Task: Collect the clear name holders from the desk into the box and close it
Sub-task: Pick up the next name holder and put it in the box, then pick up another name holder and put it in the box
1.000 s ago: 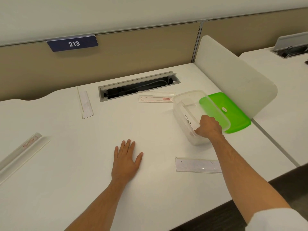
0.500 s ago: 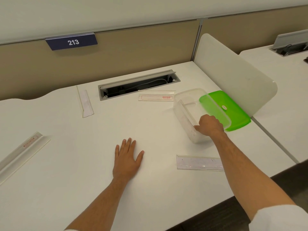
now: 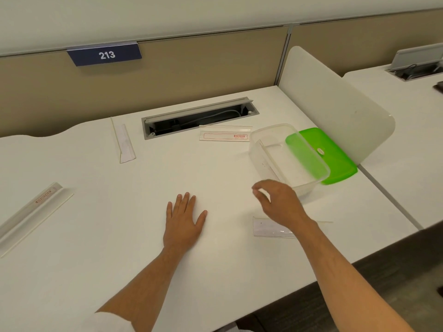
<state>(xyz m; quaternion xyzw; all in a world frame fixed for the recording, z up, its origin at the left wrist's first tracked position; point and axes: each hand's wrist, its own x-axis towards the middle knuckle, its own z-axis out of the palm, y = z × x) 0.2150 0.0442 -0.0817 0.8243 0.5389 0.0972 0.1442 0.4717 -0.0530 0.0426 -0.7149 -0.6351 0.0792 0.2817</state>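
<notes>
Left hand (image 3: 183, 218) lies flat on the white desk (image 3: 215, 271), palm down, fingers straight and slightly spread, near the middle of the front half. Right hand (image 3: 279, 203) is raised just above the desk surface, fingers loosely curved, holding nothing; it sits near the front end of the clear box (image 3: 287, 156) but apart from it. Box is open, standing toward the desk's right edge; a clear strip appears to lie along its left inner wall, though through the clear plastic this is hard to confirm. Green lid (image 3: 330, 154) lies just beside the box on its right, partly under the box rim, next to the white divider panel (image 3: 335, 101). Name holders still on the desk: one (image 3: 225, 136) just left of the box's far end, in front of the cable tray opening (image 3: 199, 116); one (image 3: 124, 142) near the back edge, left of the tray; one (image 3: 31, 212) at the left edge; one (image 3: 268, 227) near the front edge, partly covered by the right wrist. Plate (image 3: 105, 54) reading 213 on the back partition.
</notes>
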